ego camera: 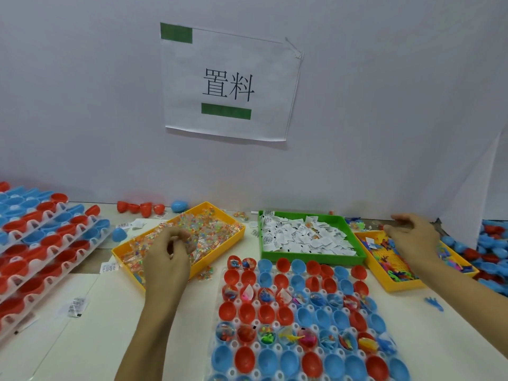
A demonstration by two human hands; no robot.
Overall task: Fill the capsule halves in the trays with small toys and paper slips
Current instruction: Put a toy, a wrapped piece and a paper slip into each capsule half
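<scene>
Left hand (167,259) over the yellow tray (220,213) of small packets (203,232), left of the green tray (310,255); fingers curled inward above the packets, apparently pinching one or more, though too blurred to be certain. Right hand (412,237) over the second yellow tray (395,287) of plastic toys (384,257), right of the green tray; fingers loosely curled and slightly apart, no object visibly held. Paper slips (302,237) heaped loose inside the green tray. Capsule tray (233,350) directly in front of the green tray, holding red and blue capsule halves (277,314): some rows already filled with toys and slips, others bare, so filling looks partly done. Stacked trays (41,243) of more halves far left of the green tray, on the worktop (110,312). Packets likely light, crinkly and slippery, best pinched at an edge or corner. Slips near weightless, prone to cling together, best lifted singly by a fingertip pinch. Plastic toys light and stiff, likely to tangle. Halves thin-walled and easily tipped, so better dropping items in gently than pressing.
</scene>
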